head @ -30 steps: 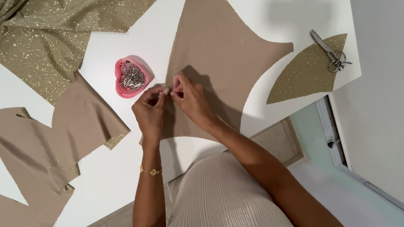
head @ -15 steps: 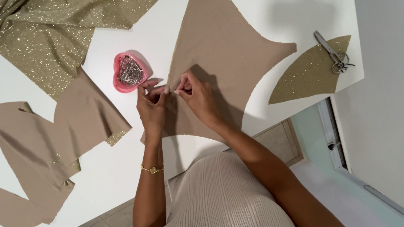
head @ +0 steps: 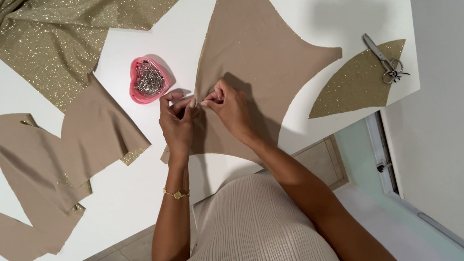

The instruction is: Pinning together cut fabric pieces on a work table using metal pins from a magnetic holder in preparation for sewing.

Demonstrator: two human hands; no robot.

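A beige cut fabric piece (head: pixel 262 58) lies flat on the white table (head: pixel 158 15). My left hand (head: pixel 177 119) and my right hand (head: pixel 228 106) meet at its left edge, fingertips pinched together on the cloth. Whether a pin sits between the fingers is too small to tell. A pink heart-shaped dish (head: pixel 147 81) filled with pins stands just left of my left hand. A gold bracelet circles my left wrist.
Gold-speckled fabric (head: pixel 63 26) is bunched at the far left. Other beige cut pieces (head: pixel 45 158) lie at the near left. A curved speckled piece (head: pixel 356 84) with scissors (head: pixel 384 59) on it sits at the table's right corner. Floor shows beyond the table's edge.
Both hands stay pinched on the fabric's left edge, and the fingers have shifted slightly. The view has drifted a little.
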